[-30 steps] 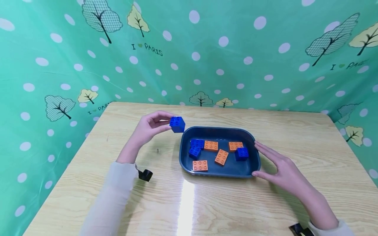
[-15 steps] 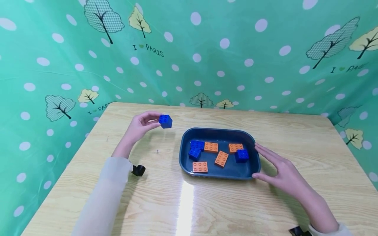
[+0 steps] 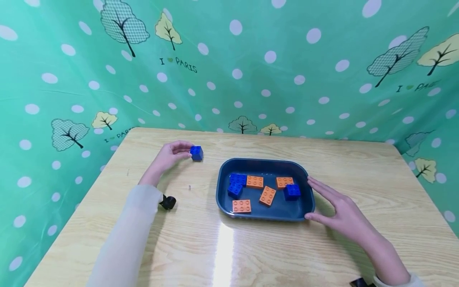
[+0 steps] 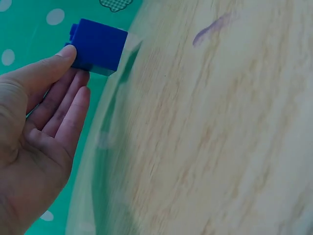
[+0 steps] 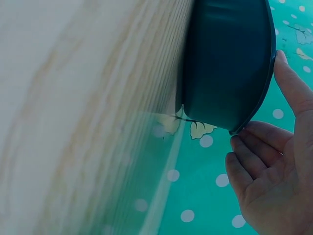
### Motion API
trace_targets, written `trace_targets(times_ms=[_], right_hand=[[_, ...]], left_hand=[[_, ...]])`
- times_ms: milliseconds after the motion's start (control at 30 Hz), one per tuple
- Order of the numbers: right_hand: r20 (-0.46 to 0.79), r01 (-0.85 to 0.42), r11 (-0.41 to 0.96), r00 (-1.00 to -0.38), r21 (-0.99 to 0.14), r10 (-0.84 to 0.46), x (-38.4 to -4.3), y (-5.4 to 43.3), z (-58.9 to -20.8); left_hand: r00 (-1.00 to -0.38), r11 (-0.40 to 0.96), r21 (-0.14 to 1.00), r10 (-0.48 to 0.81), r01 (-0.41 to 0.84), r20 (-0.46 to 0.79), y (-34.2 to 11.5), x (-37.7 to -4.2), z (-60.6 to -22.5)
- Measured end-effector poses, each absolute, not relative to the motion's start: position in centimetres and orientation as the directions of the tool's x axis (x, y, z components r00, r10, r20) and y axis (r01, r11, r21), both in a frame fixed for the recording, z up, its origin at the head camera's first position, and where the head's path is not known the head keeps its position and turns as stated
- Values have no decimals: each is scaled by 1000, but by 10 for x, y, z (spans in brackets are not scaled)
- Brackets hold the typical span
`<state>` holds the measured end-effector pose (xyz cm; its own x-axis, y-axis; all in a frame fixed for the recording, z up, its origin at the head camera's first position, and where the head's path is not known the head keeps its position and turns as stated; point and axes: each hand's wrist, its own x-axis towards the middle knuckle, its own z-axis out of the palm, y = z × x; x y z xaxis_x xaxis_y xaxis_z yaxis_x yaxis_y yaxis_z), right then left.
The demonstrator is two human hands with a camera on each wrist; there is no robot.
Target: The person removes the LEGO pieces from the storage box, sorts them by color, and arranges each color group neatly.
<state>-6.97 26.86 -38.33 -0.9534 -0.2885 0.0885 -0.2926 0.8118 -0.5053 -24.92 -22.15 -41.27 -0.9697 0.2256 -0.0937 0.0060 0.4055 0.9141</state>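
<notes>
Left of the frame's centre, my left hand [image 3: 172, 155] pinches a blue block [image 3: 196, 153] between thumb and fingers; I can't tell whether it touches the desk [image 3: 179, 247]. At lower right, my right hand [image 3: 342, 211] is spread, fingertips and thumb against the right end of the dark blue tray [image 3: 281, 209], which holds four orange bricks [image 3: 255, 182] and three blue ones [image 3: 234, 190].

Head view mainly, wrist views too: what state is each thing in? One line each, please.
Left hand: pinching a brick.
Held blue brick: studs up, outside the tray; table contact unclear.
Right hand: fingers extended, touching the tray's end.
Tray: upright, uncovered, holding bricks.
Orange bricks: four, studs up, in the tray.
Other blue bricks: in the tray.
</notes>
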Motion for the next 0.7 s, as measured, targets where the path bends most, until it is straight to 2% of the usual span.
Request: trace_targets(times_ms=[333, 700], right_hand=[[89, -293, 810, -953, -509, -288, -73, 264, -385], [64, -269, 818, -959, -509, -275, -71, 268, -384]], left_hand=[[-959, 429, 903, 253, -9, -129, -225, -255, -416], [-952, 347, 938, 291, 9, -98, -224, -253, -420]])
